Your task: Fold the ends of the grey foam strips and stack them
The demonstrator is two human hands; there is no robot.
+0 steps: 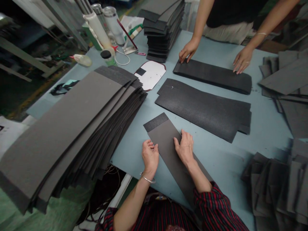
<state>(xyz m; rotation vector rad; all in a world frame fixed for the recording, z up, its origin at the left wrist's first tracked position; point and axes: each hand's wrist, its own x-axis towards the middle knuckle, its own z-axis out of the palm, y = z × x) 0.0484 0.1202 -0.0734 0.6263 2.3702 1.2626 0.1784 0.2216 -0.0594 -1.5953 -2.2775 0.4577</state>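
Observation:
A long grey panel (163, 136) with a black textured end band lies slantwise on the table in front of me, its near end running under my right forearm. At its left edge is my left hand (150, 157), fingers loosely curled, thumb apart, with nothing visible in it. My right hand (185, 148) rests on the panel's right side, fingers extended and thumb apart. Beyond it lie black folded panels (204, 107) with notched corners. Farther back, a co-worker's two hands (189, 49) press on another black folded panel (211, 75).
A tall fanned pile of long grey panels (72, 106) overhangs the table's left edge. Another stack (163, 32) stands at the back. Grey pieces (276, 186) are heaped at right. A white board (152, 75), tumblers (114, 25) and a small jar (108, 57) sit at back left.

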